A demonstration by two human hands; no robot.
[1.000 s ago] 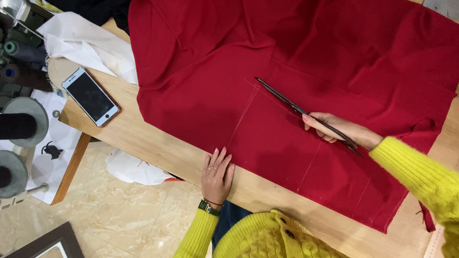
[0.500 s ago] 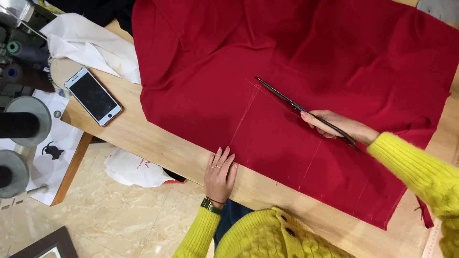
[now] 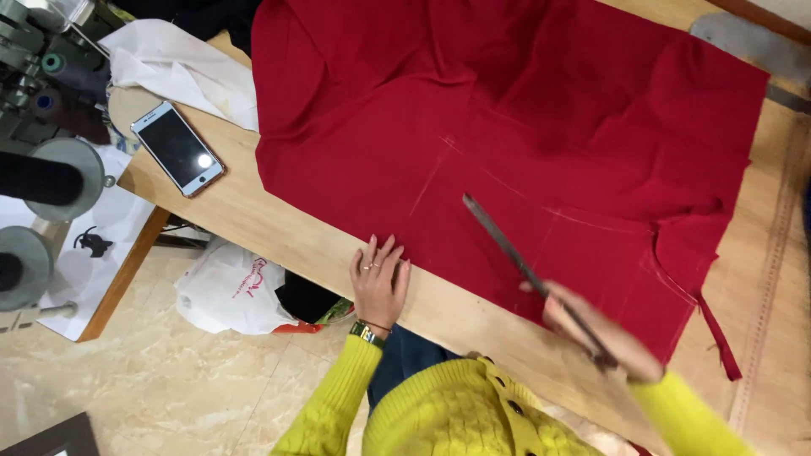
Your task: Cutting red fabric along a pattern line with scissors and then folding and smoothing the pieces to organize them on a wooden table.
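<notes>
A person in a yellow knitted sweater is standing at a long pale wooden table point(image 3: 279, 228), and a large red cloth point(image 3: 524, 127) with faint chalk lines is lying spread across most of it. The left hand point(image 3: 380, 283) is resting open, fingers spread flat, on the near edge of the cloth. The right hand point(image 3: 604, 333), blurred, is closing around the handles of a pair of long dark metal scissors point(image 3: 515, 253); the blades are lying over the cloth near a chalk line, apparently shut or nearly so.

Judging by this, the cutting along the marked lines is in hand, with the blades not yet biting into the cloth. The next move seems to call for opening the blades, setting them on the line and keeping the cloth flat.

Left of the cloth, a white-framed smartphone point(image 3: 177, 149) with a dark screen is lying on the table, and beyond it a crumpled white cloth point(image 3: 182, 72). Under the table edge, below the phone, a white plastic bag point(image 3: 228, 291) with red print is sitting on the marbled floor. Farther left, a white sheet bearing a small black animal figure point(image 3: 91, 243) is lying beside grey machine parts.
</notes>
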